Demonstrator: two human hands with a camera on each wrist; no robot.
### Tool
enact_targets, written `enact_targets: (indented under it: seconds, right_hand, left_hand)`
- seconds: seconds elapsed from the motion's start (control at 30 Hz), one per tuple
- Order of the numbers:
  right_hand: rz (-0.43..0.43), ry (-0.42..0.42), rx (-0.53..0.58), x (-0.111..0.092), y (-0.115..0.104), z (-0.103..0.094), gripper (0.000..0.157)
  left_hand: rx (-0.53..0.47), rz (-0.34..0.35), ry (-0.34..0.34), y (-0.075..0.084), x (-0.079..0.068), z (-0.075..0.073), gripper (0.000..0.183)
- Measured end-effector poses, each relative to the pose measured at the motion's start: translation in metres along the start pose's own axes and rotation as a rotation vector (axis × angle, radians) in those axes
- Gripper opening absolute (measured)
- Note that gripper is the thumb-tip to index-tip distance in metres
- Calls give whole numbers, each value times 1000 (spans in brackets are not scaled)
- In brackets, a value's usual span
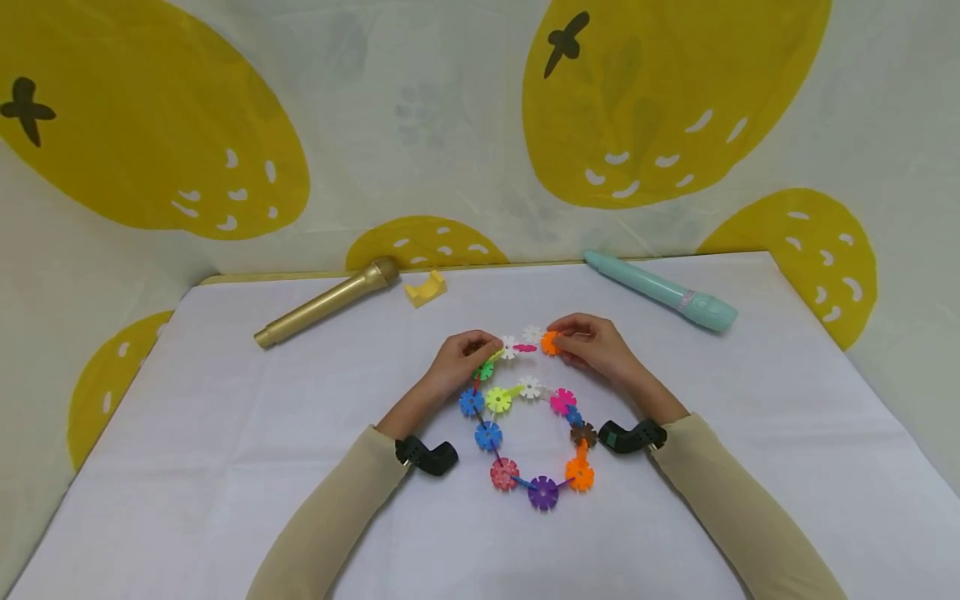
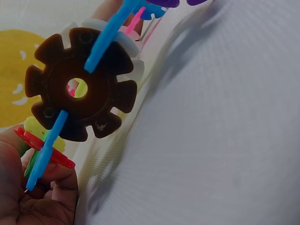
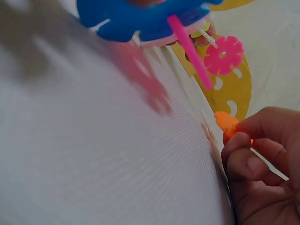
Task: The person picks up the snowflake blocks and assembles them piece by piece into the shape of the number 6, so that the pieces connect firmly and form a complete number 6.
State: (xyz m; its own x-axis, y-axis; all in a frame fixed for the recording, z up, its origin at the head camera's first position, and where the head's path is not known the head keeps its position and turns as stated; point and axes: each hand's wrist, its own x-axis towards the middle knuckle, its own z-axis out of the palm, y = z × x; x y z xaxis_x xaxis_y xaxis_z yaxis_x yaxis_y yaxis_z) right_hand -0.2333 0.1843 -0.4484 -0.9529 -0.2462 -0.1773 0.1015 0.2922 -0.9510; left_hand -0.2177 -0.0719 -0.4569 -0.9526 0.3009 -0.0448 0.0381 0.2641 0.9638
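Note:
A chain of colourful notched plastic discs lies curved on the white cloth, with a purple disc (image 1: 543, 493) at its near end of the loop. My left hand (image 1: 457, 364) pinches the chain at its upper left, by a green disc (image 1: 483, 369) and a yellow one. A white disc (image 1: 508, 347) and a pink disc (image 1: 525, 347) stick out to the right of those fingers. My right hand (image 1: 595, 345) pinches an orange disc (image 1: 551, 342) between thumb and fingers. Beside it is another white disc (image 1: 532, 334); whether they are joined I cannot tell. A brown disc (image 2: 51, 84) looms in the left wrist view.
A gold microphone (image 1: 326, 303) lies at the back left, near a small yellow curved piece (image 1: 426, 288). At the back right rests a mint-green microphone (image 1: 660, 290). Behind the table hangs a fabric backdrop (image 1: 427, 108) with yellow shapes.

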Motion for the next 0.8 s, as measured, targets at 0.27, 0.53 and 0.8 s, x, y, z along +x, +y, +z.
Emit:
enact_targets:
  seconds: [0.27, 0.53, 0.8]
  right_hand:
    - [0, -74, 173, -2, -1, 2, 29]
    - [-12, -145, 244, -4, -1, 2, 22]
    - [-16, -157, 231, -4, -3, 4, 27]
  left_hand:
    - [-7, 14, 1, -2, 2, 1, 23]
    - [-12, 17, 0, -3, 2, 2, 23]
    - [9, 17, -18, 2, -1, 0, 26]
